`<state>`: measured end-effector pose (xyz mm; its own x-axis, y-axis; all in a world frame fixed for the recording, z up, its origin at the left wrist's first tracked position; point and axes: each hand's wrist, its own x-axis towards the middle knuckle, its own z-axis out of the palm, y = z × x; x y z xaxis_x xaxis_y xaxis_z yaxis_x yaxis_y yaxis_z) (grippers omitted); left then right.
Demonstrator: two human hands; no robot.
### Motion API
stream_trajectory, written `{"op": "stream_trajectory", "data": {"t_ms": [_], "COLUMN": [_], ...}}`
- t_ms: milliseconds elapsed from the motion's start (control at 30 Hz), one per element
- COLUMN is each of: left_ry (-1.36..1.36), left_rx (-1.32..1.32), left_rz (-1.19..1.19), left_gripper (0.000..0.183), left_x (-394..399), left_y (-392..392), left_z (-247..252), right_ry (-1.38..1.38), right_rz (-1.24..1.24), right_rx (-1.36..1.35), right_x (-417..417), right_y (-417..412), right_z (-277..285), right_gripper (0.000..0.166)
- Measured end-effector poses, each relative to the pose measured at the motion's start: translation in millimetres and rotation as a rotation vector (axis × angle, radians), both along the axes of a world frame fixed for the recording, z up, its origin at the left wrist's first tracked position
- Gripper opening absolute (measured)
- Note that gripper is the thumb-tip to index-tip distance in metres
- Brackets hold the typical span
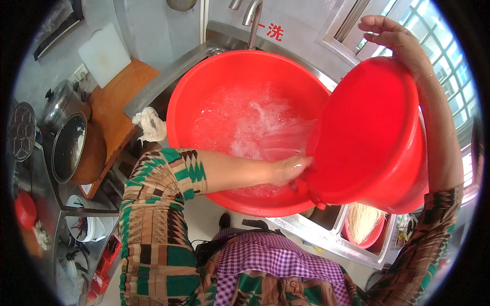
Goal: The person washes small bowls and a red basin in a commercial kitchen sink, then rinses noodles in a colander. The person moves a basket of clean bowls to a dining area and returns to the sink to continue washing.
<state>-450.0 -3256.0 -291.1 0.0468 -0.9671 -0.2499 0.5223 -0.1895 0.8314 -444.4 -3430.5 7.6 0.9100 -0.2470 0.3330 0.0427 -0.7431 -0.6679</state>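
Note:
A large red plastic basin (183, 88) rests on the stainless steel sink, with bubbling water inside. At its right, a deep red plastic tub (367, 130) is tilted to the left, and water pours from its lower rim into the basin. My left hand (293, 170) is at that lower rim, gripping it; its fingertips are partly hidden. Raised at the upper right, my right hand (394, 36) has its fingers spread and free, while the wrist rests against the tub's upper rim.
A steel faucet (252, 19) stands behind the basin. A white cloth (150, 124) lies at its left edge. In the right sink bay, a red bowl (373, 241) holds thin noodle-like strands (361, 222). Pots (90, 153) and a white cutting board (104, 55) stand at the left.

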Motion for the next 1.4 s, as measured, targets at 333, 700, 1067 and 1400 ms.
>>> {"op": "stream_trajectory", "data": {"t_ms": [333, 700, 1067, 1400], "left_ry": [-0.095, -0.089, -0.970, -0.949], "left_rx": [0.090, -0.176, -0.431, 0.228], "left_rz": [-0.059, 0.070, -0.365, -0.529], "left_gripper": [0.042, 0.072, 0.117, 0.104], "left_x": [0, -10, -43, -34], "left_y": [0, -8, 9, 1], "left_z": [6, 11, 14, 55], "right_ry": [0.057, 0.182, -0.303, -0.782], "right_rz": [-0.036, -0.383, -0.349, -0.057], "right_rx": [0.024, 0.034, 0.694, 0.826], "right_x": [11, -99, -267, -361], "right_y": [-10, 3, -54, -73], "right_z": [-3, 11, -38, -126], "right_gripper": [0.034, 0.065, 0.077, 0.059]}}
